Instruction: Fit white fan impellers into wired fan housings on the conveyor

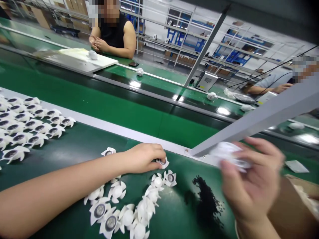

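Observation:
My left hand (144, 158) reaches across the green table, its fingers curled down onto a small white fan impeller (163, 163) that shows only in part. Raised at the right, my right hand (259, 179) pinches a white rounded plastic part (228, 153), smeared by motion. Below my left forearm lies a curved cluster of loose white impellers (128, 217); some show a dark-rimmed hub, others a smooth white cap. One more impeller (170, 178) rests just past my left fingertips. Between my hands is a scatter of tiny black pieces (208, 202).
Rows of white impellers (30, 124) stand at the left. A grey metal post (249, 122) slants up behind my right hand. Beyond the white table edge runs a green conveyor belt (139, 114). A person (119, 38) sits opposite; another is far right. A cardboard box (294, 205) stands near right.

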A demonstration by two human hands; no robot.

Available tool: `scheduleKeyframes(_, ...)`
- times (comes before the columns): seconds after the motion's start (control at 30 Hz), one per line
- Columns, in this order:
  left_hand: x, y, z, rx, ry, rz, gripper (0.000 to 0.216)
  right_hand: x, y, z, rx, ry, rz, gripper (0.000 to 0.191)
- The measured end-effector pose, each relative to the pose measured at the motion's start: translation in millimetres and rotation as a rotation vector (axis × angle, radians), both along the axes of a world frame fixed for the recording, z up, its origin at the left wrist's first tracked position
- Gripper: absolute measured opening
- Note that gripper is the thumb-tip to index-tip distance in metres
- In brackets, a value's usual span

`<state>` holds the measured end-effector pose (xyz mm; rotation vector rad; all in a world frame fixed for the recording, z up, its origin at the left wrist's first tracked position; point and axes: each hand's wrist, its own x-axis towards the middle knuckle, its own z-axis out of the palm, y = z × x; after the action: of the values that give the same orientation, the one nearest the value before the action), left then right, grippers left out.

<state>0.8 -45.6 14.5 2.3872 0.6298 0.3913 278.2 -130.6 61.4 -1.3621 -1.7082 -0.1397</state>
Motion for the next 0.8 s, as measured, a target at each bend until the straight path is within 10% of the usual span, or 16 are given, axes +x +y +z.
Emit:
scheduleKeyframes(0.33,-1,-3,1.6,-0.163,-0.026,0.153,0.070,-43,16,-39.8,-0.453,0.180,0.392,0.011)
scheduleKeyframes(0.8,4,3,-6.1,-0.450,-0.181,0.352,0.066,-69,21,-53.1,-0.331,-0.080,0.528,0.010)
